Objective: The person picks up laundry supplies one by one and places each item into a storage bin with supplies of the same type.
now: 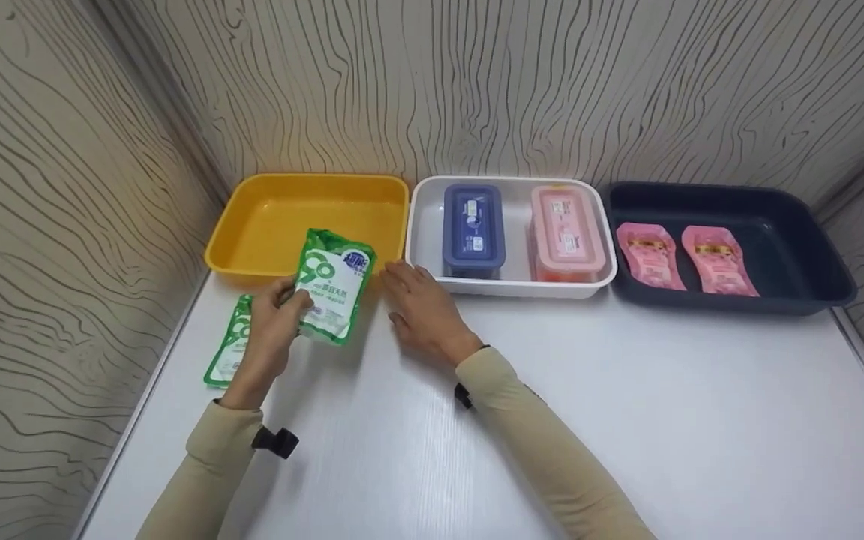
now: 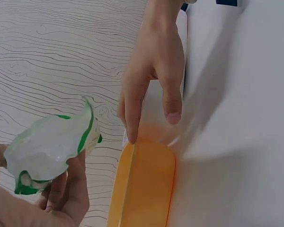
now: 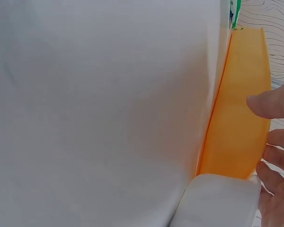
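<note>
My left hand point(image 1: 276, 321) grips a green and white pouch point(image 1: 333, 289) by its lower left edge, raised in front of the yellow tray point(image 1: 252, 268). In the left wrist view the pouch point(image 2: 47, 146) shows from its end, with fingers curled beneath it. A second green and white pouch point(image 1: 231, 346) lies on the table, partly hidden behind the left wrist. My right hand point(image 1: 426, 311) has its fingers extended, the tips at the near corner where the yellow tray meets the white tray point(image 1: 522, 288). Nothing is held in it, as the right wrist view of the hand point(image 3: 277, 146) shows.
Inside the white tray stand a blue-lidded box point(image 1: 473, 225) and a pink-lidded box point(image 1: 567, 229). The dark blue tray point(image 1: 792, 225) on the right holds two pink packets point(image 1: 651, 256). Patterned walls point(image 1: 439, 90) rise behind the trays and at both sides of the white table point(image 1: 664, 420).
</note>
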`<state>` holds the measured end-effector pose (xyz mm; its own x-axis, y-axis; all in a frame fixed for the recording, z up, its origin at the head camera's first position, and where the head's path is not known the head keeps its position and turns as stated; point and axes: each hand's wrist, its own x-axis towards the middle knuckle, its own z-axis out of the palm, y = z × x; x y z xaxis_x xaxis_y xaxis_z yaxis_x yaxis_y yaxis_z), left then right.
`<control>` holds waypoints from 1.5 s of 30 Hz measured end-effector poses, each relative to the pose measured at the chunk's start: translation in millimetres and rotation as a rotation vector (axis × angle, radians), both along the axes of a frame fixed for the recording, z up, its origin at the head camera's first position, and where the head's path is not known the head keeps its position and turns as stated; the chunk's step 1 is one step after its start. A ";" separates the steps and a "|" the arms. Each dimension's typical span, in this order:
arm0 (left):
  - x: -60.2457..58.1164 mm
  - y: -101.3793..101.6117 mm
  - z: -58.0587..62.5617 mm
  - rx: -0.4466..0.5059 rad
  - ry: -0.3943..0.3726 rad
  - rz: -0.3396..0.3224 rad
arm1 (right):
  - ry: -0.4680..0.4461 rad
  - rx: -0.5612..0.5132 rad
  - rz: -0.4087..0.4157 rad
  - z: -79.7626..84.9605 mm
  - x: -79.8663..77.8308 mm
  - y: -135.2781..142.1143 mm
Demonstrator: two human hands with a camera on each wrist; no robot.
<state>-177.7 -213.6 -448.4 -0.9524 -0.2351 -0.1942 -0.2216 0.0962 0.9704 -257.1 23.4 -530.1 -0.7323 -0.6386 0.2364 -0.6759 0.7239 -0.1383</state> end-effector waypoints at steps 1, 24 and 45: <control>-1.2 -0.1 0.4 0.014 0.004 -0.001 | 0.006 0.000 -0.001 -0.3 0.3 0.0; -41.8 -3.4 -8.0 0.329 -0.018 0.022 | 0.053 0.027 -0.009 -1.3 0.9 -2.5; -85.3 -10.0 -25.4 0.393 -0.007 0.032 | -0.016 0.037 -0.019 1.3 1.2 -3.5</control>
<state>-263.0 -223.6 -473.7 -0.9440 -0.1715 -0.2820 -0.2254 -0.2894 0.9303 -255.9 19.9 -528.9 -0.7476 -0.6329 0.2015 -0.6603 0.7411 -0.1217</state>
